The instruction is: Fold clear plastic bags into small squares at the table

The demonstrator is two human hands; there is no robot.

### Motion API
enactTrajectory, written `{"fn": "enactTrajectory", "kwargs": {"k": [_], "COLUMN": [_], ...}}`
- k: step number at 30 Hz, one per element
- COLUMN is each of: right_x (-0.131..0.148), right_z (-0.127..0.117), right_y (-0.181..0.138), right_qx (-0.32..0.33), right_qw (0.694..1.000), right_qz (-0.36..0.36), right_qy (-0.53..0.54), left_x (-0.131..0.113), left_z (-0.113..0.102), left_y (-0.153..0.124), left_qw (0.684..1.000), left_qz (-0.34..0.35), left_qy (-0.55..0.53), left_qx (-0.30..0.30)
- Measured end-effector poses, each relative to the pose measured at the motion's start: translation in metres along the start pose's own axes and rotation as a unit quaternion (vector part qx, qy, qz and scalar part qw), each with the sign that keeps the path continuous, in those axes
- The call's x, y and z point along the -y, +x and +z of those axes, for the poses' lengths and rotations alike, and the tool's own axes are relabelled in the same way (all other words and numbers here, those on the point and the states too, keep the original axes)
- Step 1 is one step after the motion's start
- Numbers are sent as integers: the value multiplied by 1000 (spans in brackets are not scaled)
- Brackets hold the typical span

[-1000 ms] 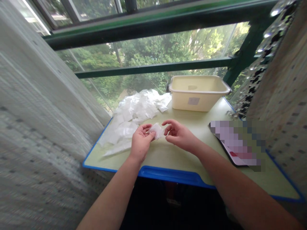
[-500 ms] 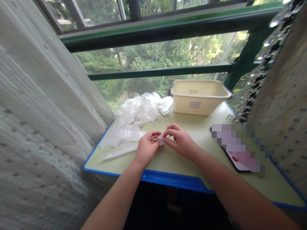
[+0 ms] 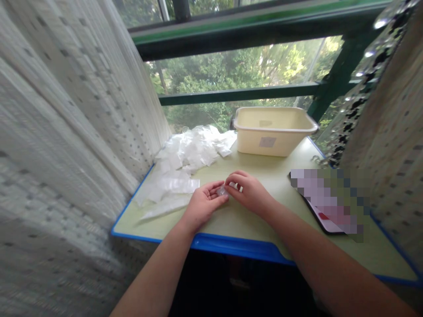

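Note:
Above the middle of the pale green table [image 3: 251, 220], my two hands meet at a small clear plastic bag [image 3: 222, 190]. My left hand [image 3: 205, 202] is closed around its left side, thumb on the near edge. With thumb and fingertips, my right hand [image 3: 247, 189] pinches the bag's right end. Whatever the bag may hold is too small to make out. Left of my hands lie flat strips of clear plastic bags [image 3: 178, 186], and behind them rises a loose pile of clear plastic bags [image 3: 198, 147].
A cream plastic tub [image 3: 277, 143] with a small label stands at the back right. A phone-like flat object [image 3: 325, 207], blurred out, lies on the right. Curtains [image 3: 76, 110] hang on both sides; a green-barred window [image 3: 238, 94] is behind.
My left hand's thumb has moved right, along the small bag. My right hand still pinches its end. The camera view has shifted slightly, showing more of the left curtain.

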State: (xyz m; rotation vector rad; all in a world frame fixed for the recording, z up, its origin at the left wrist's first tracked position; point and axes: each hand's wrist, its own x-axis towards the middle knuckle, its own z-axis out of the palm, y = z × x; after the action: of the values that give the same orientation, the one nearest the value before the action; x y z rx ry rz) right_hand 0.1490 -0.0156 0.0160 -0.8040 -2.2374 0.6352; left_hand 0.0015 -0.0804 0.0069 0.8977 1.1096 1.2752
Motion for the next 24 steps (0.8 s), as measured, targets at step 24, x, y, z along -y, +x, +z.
{"fn": "enactTrajectory", "kwargs": {"k": [24], "right_x": [-4], "right_z": [-13], "right_y": [-1], "right_qx": [88], "right_qw": [992], "right_qz": [-65], "right_qy": [-66], "left_x": [9], "left_z": [-2], "left_y": [2], "left_qw": [990], "left_qz": [84], "left_qy": [111], "left_qx": [3]}}
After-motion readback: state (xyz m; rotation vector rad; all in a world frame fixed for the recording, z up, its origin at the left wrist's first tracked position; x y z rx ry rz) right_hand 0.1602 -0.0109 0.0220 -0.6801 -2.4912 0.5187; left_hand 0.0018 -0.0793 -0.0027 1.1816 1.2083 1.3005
